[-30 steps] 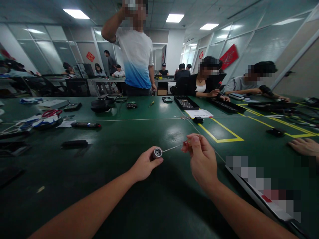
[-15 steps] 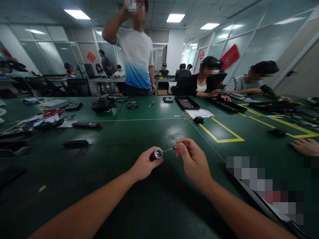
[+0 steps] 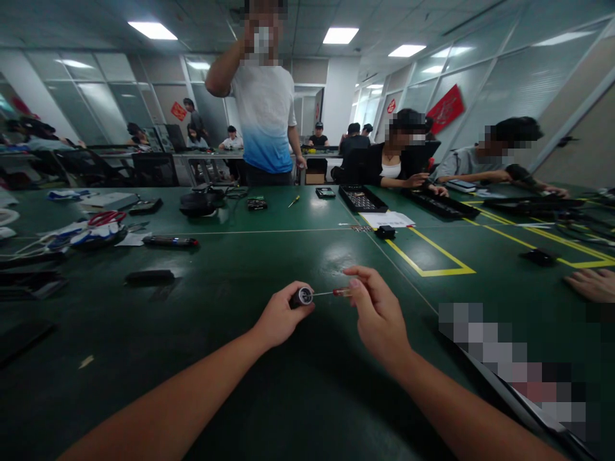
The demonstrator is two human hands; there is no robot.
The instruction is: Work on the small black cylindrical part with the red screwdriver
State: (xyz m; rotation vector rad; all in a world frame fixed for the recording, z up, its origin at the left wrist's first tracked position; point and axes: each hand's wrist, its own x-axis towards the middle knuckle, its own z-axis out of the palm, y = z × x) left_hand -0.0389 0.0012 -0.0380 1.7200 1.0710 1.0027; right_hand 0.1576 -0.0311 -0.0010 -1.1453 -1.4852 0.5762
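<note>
I see a small dark cylinder with a round silvery end face turned toward me, just below the middle of the frame. My left hand is clamped around its barrel, fingers curled under it above the green worktop. To its right, my right hand pinches a thin screwdriver by its red handle; the slim metal shaft runs level to the left, its tip at the cylinder's end face.

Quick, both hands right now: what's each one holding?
Left hand: closed on a small round metal part.
Right hand: closed on a thin red-handled screwdriver, tip at the part.
</note>
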